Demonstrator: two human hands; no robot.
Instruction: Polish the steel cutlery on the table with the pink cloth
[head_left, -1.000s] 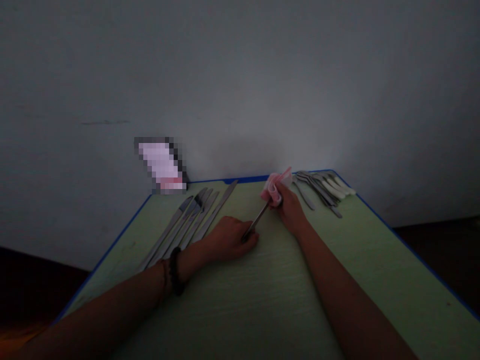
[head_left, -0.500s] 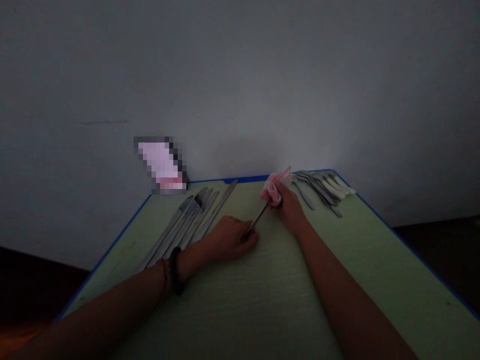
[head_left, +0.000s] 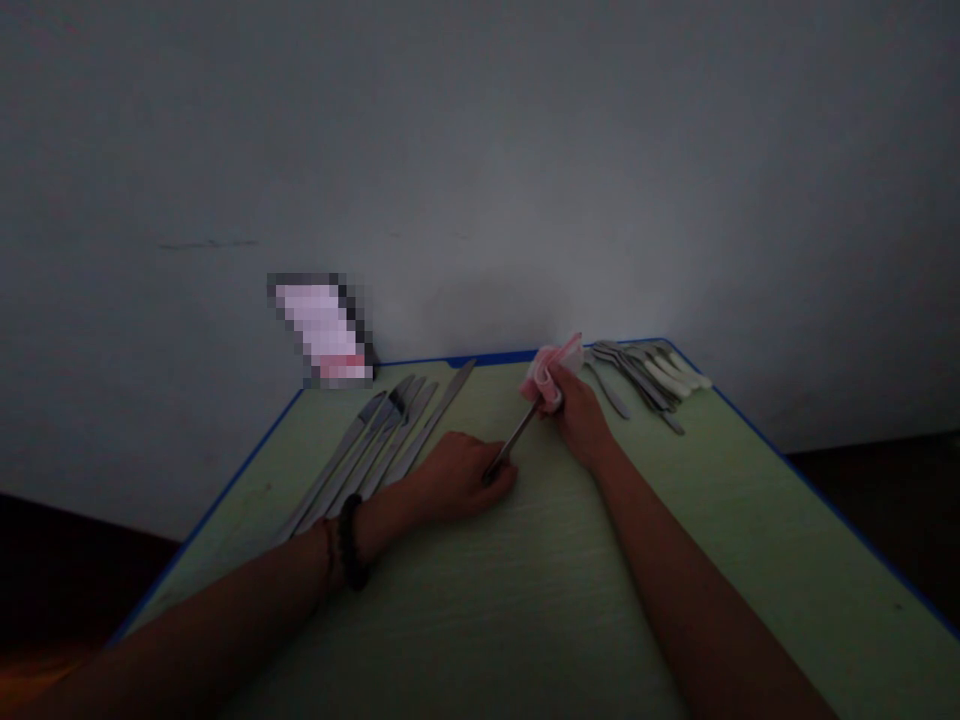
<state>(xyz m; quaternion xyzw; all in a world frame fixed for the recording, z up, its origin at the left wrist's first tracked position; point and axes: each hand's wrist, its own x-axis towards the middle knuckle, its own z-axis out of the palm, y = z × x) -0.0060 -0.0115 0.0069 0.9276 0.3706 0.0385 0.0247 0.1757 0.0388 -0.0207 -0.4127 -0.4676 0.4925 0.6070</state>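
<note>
My left hand (head_left: 459, 478) rests on the green table (head_left: 525, 600) and pinches the handle end of a metal utensil (head_left: 514, 440). The utensil slants up and to the right into a pink cloth (head_left: 549, 378). My right hand (head_left: 579, 415) is closed on that cloth, wrapped round the utensil's far end, which is hidden. A dark beaded bracelet (head_left: 349, 540) sits on my left wrist.
Several table knives (head_left: 382, 440) lie side by side at the far left of the table. A pile of spoons and forks (head_left: 645, 378) lies at the far right corner. A blurred pale object (head_left: 322, 330) leans on the wall behind. The room is dim.
</note>
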